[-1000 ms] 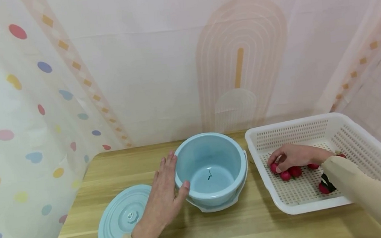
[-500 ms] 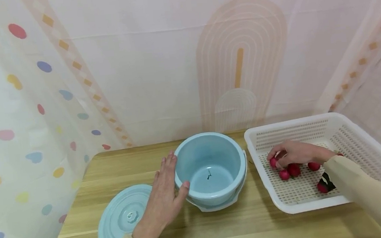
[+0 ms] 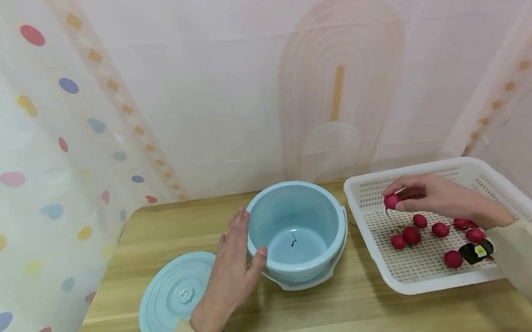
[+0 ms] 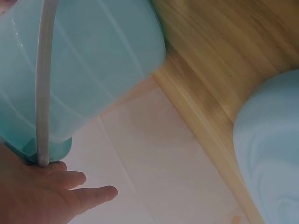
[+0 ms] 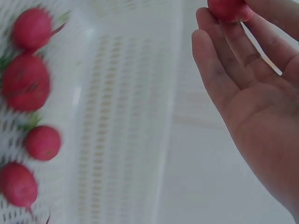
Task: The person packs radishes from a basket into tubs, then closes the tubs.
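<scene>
Between thumb and fingertips my right hand (image 3: 435,198) pinches a red radish (image 3: 391,201), raised above the floor of the white basket (image 3: 390,277). In the right wrist view the held radish (image 5: 229,9) is partly cut off at the top edge. Several other radishes (image 3: 412,235) lie in the basket under that hand. My left hand (image 3: 229,269) rests against the left side of a light blue bucket (image 3: 299,274), its fingers straight at the rim. Inside the bucket a small dark sprig-like mark (image 3: 293,239) shows on the bottom.
A light blue lid (image 3: 163,296) lies on the wooden table (image 3: 308,320), left of the bucket and partly behind the left forearm. The bucket's pale handle (image 4: 44,84) hangs down its side. A patterned curtain (image 3: 222,96) stands behind the table.
My right hand has lifted the radish off the basket floor, up and slightly right, uncovering more radishes. The left hand keeps its place on the bucket. The head view has shifted slightly.
</scene>
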`<move>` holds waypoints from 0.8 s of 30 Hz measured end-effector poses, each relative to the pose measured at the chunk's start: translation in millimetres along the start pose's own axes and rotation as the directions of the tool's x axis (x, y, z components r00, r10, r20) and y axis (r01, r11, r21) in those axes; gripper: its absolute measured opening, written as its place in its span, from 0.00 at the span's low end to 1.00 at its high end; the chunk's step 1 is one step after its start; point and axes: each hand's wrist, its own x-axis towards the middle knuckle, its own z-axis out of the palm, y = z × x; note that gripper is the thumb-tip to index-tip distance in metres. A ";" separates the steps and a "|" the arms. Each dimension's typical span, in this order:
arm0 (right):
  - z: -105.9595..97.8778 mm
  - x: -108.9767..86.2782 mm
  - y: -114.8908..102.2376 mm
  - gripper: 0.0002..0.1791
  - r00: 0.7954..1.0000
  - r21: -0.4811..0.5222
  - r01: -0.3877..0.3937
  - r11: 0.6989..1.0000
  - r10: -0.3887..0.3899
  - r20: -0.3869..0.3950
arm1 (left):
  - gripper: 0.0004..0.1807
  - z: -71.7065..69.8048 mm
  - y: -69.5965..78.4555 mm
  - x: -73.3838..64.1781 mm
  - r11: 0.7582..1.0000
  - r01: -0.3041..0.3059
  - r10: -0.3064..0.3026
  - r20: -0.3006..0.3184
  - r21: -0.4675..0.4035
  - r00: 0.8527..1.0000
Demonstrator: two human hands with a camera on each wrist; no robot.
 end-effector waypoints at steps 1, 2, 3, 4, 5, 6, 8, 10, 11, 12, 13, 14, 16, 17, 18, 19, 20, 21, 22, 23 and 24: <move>-0.7 -3.4 -3.5 0.15 1.000 0.004 0.002 1.000 -0.002 -0.026 | 0.41 0.3 1.1 1.1 1.000 0.001 -0.001 0.000 -0.001 1.000; -1.5 -6.6 -6.8 0.15 0.999 0.011 0.007 1.000 -0.006 -0.051 | 0.41 0.5 2.2 2.3 1.000 0.002 -0.002 -0.001 -0.002 1.000; -1.9 -9.2 -9.6 0.15 0.997 0.021 0.010 1.000 -0.008 -0.072 | 0.40 0.5 3.3 3.3 1.000 0.006 -0.006 0.000 -0.002 1.000; -2.1 -11.4 -12.5 0.15 0.996 0.035 0.014 0.999 -0.011 -0.087 | 0.40 0.7 4.3 4.0 1.000 0.011 -0.011 0.000 -0.003 1.000; -2.0 -13.5 -15.7 0.15 0.995 0.043 0.012 0.999 -0.008 -0.103 | 0.40 0.9 5.1 4.3 1.000 0.016 -0.016 0.000 -0.003 1.000; -1.9 -15.6 -18.8 0.15 0.994 0.052 0.009 0.999 -0.003 -0.112 | 0.40 1.2 6.0 4.4 1.000 0.022 -0.022 0.000 -0.005 1.000; -1.0 -19.4 -25.2 0.16 0.992 0.062 0.005 0.998 0.003 -0.129 | 0.40 2.0 7.5 4.5 0.999 0.033 -0.033 -0.004 -0.007 0.999; 0.8 -23.2 -32.5 0.16 0.988 0.062 0.006 0.998 0.004 -0.152 | 0.40 2.7 8.9 4.8 0.999 0.041 -0.041 -0.005 -0.013 0.999; 2.0 -25.2 -36.4 0.17 0.986 0.055 0.003 0.998 0.006 -0.168 | 0.40 3.1 9.5 5.2 0.999 0.043 -0.043 -0.006 -0.016 0.999; 3.5 -27.5 -40.3 0.17 0.983 0.054 -0.003 0.999 0.013 -0.183 | 0.40 3.2 10.3 5.7 0.999 0.046 -0.047 -0.006 -0.020 0.999; 5.6 -29.4 -44.8 0.17 0.979 0.062 -0.013 0.998 0.026 -0.204 | 0.40 3.3 10.9 6.2 0.999 0.049 -0.049 -0.006 -0.021 0.999; 7.7 -31.7 -49.4 0.18 0.974 0.070 -0.017 0.997 0.032 -0.223 | 0.40 3.2 11.6 6.8 0.998 0.051 -0.051 -0.006 -0.022 0.999; 12.5 -35.3 -58.6 0.18 0.964 0.086 -0.021 0.996 0.043 -0.263 | 0.40 2.8 12.7 7.5 0.998 0.060 -0.060 0.001 -0.021 0.998; 15.2 -36.8 -63.1 0.18 0.958 0.093 -0.016 0.995 0.042 -0.285 | 0.40 2.5 13.0 7.6 0.998 0.065 -0.065 0.004 -0.019 0.998; 18.0 -38.1 -67.2 0.19 0.951 0.104 -0.016 0.995 0.047 -0.305 | 0.40 2.1 13.4 7.6 0.997 0.071 -0.071 0.009 -0.018 0.997; 21.1 -38.8 -71.5 0.19 0.945 0.117 -0.005 0.993 0.043 -0.325 | 0.40 1.7 13.6 7.4 0.997 0.075 -0.075 0.012 -0.016 0.997; 24.0 -39.3 -75.1 0.19 0.940 0.124 0.009 0.992 0.034 -0.340 | 0.40 1.2 13.7 7.1 0.997 0.080 -0.080 0.015 -0.015 0.997; 27.3 -39.6 -78.5 0.18 0.933 0.131 0.016 0.991 0.032 -0.358 | 0.40 0.7 13.7 6.8 0.996 0.084 -0.084 0.019 -0.015 0.996; 30.7 -39.5 -81.4 0.18 0.926 0.136 0.034 0.990 0.020 -0.376 | 0.40 0.3 13.7 6.6 0.996 0.086 -0.086 0.019 -0.016 0.996; 34.3 -39.5 -84.2 0.18 0.920 0.153 0.047 0.987 0.017 -0.392 | 0.40 -0.1 13.6 6.5 0.996 0.088 -0.088 0.019 -0.018 0.996; 37.7 -39.1 -86.6 0.19 0.913 0.162 0.063 0.985 0.008 -0.407 | 0.40 -0.3 13.4 6.4 0.996 0.088 -0.088 0.017 -0.018 0.996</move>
